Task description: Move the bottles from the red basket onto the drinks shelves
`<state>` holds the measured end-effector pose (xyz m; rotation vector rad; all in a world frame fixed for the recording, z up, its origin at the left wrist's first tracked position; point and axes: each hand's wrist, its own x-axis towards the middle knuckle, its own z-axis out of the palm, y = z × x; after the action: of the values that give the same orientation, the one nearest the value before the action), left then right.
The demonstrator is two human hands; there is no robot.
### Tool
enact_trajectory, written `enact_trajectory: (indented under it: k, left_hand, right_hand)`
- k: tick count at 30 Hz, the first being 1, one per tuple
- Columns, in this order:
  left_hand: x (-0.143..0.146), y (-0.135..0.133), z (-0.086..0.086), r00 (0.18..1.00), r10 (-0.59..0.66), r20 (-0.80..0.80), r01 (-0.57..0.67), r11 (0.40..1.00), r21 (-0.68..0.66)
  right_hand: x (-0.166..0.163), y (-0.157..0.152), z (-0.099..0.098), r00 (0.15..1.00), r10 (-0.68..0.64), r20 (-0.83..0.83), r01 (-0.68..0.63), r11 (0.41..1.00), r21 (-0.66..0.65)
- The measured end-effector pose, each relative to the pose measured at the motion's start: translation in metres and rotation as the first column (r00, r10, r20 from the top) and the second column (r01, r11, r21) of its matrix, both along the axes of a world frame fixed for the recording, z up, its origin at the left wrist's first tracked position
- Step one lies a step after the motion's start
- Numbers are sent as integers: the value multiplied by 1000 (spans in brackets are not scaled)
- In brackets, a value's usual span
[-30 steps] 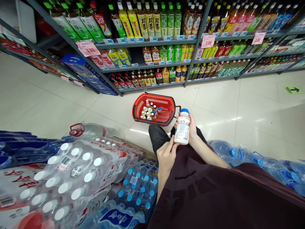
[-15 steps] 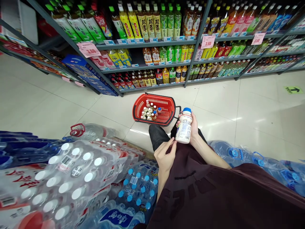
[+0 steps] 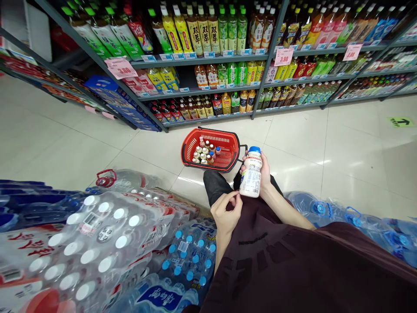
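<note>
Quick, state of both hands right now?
Right hand: closed around the white, blue-capped bottle.
Left hand: fingers curled by the bottle's base; whether they pinch anything cannot be told.

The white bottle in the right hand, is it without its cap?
No, a blue cap sits on top of the white bottle that the right hand holds.

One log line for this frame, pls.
right hand: holds white bottle, blue cap on | left hand: beside bottle's base, contact unclear | red basket: on floor, bottles inside
</note>
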<state>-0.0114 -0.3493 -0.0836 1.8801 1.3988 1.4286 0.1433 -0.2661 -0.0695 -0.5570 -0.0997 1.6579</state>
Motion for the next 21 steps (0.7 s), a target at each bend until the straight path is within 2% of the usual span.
enact_trajectory:
  k: [11, 21]
  left_hand:
    - [2, 0, -2, 995, 87, -58, -84, 996, 43]
    - [1, 1, -4, 989, 104, -109, -100, 994, 34]
  right_hand:
    - [-8, -3, 0, 1000, 5, -14, -5, 1000, 9]
    - [-10, -4, -1, 1000, -18, -26, 18, 1000, -9]
